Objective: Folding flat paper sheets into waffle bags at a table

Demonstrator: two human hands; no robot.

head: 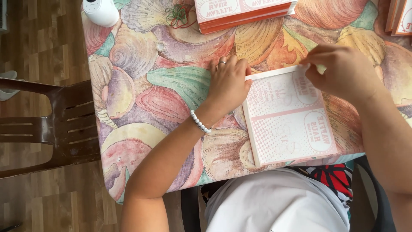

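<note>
So the flat pink box (289, 116) lies right in front of the person, long axis running 12 to 6, left hand (229, 81) pressing curled fingers on its 10 o'clock corner, right hand (343, 71) pinching the 1 o'clock edge.

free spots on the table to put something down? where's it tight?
Bare cloth left of the left hand, from the white bottle down to the near table edge. Smaller gap between the stack and the hands. Crowded: the flat box under the right hand, rubber bands by the stack, more stacks far right.
</note>
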